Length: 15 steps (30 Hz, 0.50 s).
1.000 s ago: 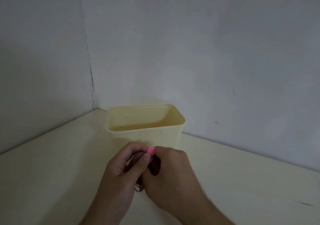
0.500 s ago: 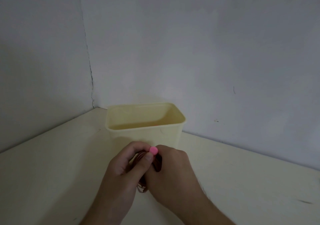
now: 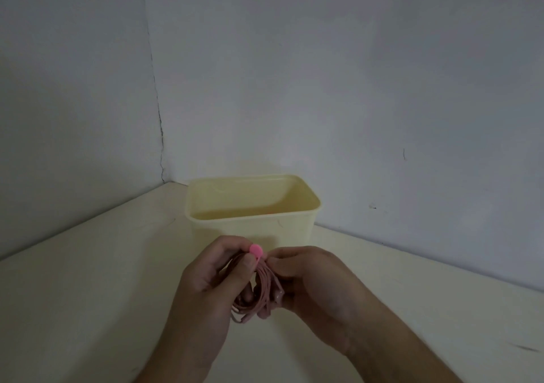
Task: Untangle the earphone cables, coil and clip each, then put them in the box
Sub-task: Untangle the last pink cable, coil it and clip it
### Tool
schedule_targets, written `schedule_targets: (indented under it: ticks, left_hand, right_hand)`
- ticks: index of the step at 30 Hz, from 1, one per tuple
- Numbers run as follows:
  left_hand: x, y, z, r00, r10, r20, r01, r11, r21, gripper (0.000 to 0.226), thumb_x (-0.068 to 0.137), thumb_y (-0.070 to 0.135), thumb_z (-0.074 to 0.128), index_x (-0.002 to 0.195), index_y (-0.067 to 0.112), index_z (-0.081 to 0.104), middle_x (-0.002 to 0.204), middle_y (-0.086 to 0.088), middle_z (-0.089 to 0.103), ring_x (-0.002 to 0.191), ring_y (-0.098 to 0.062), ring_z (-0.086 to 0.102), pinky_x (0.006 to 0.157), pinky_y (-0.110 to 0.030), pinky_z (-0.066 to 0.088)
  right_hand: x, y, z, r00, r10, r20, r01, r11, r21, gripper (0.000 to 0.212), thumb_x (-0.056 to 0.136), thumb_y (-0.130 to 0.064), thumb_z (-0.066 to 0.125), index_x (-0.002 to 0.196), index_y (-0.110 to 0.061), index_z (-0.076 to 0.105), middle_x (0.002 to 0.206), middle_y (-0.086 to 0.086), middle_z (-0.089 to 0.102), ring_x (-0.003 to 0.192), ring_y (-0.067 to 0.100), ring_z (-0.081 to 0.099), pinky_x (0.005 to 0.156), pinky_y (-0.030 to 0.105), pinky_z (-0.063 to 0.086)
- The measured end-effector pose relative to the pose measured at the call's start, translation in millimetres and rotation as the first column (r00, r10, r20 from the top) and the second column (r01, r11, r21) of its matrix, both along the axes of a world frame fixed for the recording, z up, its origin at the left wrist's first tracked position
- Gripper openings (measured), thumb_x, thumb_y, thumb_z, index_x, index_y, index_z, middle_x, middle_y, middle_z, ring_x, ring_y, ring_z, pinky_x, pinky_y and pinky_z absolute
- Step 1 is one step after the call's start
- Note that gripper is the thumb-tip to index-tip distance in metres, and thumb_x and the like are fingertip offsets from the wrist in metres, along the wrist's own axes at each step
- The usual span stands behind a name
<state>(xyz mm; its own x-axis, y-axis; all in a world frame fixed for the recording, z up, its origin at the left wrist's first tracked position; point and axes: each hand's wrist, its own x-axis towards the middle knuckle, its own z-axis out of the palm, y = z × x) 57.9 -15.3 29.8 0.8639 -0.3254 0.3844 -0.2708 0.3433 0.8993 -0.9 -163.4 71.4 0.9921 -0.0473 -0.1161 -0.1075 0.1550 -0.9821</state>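
A coiled pink earphone cable [image 3: 262,291] hangs between both hands, just in front of the pale yellow box [image 3: 294,229]. A bright pink round clip [image 3: 255,249] sits at the top of the coil. My left hand [image 3: 212,279] pinches the coil just under the clip with thumb and fingers. My right hand [image 3: 312,282] holds the coil's right side with curled fingers. The lower loops and an earbud dangle below the hands. The box's floor is mostly hidden by its front wall.
The box stands in the corner of a cream table [image 3: 88,294], close to two grey-white walls [image 3: 353,88]. A small dark mark [image 3: 527,348] lies on the table at the right.
The hands have drawn slightly apart, and more of the pink coil shows between them. The clip stays at the top of the coil.
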Motion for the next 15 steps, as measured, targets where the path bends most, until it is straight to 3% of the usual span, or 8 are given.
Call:
schedule_targets:
  ticks: [4, 7, 12, 15]
  left_hand:
    - [5, 2, -4, 1.000, -0.024, -0.002, 0.024, 0.999, -0.023, 0.033, 0.081, 0.029, 0.080, 0.101, 0.005, 0.070, 0.083, -0.033, 0.065, 0.057, -0.060, 0.055, 0.055, -0.046, 0.050]
    - [7, 5, -5, 0.998, -0.063, -0.002, 0.063, 0.997, -0.033, 0.045, 0.077, 0.036, 0.079, 0.104, 0.002, 0.069, 0.091, -0.036, 0.062, 0.059, -0.050, 0.056, 0.062, -0.051, 0.048]
    - [6, 6, -6, 0.994, -0.101, 0.051, 0.100, 0.995, 0.017, 0.030, 0.081, 0.028, 0.077, 0.102, 0.006, 0.071, 0.084, -0.023, 0.065, 0.060, -0.029, 0.055, 0.061, -0.035, 0.047]
    - [3, 4, -5, 0.992, -0.117, 0.057, 0.113, 0.992, 0.055, 0.021, 0.086, 0.023, 0.072, 0.099, 0.008, 0.070, 0.069, -0.016, 0.065, 0.060, -0.023, 0.057, 0.061, -0.029, 0.048]
  right_hand:
    - [0, -2, -1, 0.999, -0.032, -0.014, 0.032, 0.998, 0.054, 0.022, 0.100, 0.002, 0.056, 0.085, 0.004, 0.073, 0.070, 0.018, 0.063, 0.069, 0.031, 0.053, 0.065, 0.039, 0.054]
    - [-1, -2, 2, 0.996, -0.088, -0.002, 0.088, 0.996, 0.009, 0.024, 0.100, 0.005, 0.055, 0.086, 0.005, 0.074, 0.070, 0.017, 0.064, 0.063, 0.027, 0.052, 0.065, 0.038, 0.052]
    - [-3, -3, 7, 0.971, -0.215, 0.106, 0.238, 0.920, -0.311, 0.023, 0.102, -0.003, 0.059, 0.087, -0.002, 0.077, 0.075, 0.016, 0.073, 0.065, 0.025, 0.065, 0.072, 0.040, 0.058]
    - [-4, -1, 10, 0.952, -0.242, 0.187, 0.306, 0.794, -0.525, 0.020, 0.101, -0.008, 0.062, 0.085, -0.011, 0.075, 0.076, 0.008, 0.077, 0.061, 0.011, 0.070, 0.063, 0.023, 0.058]
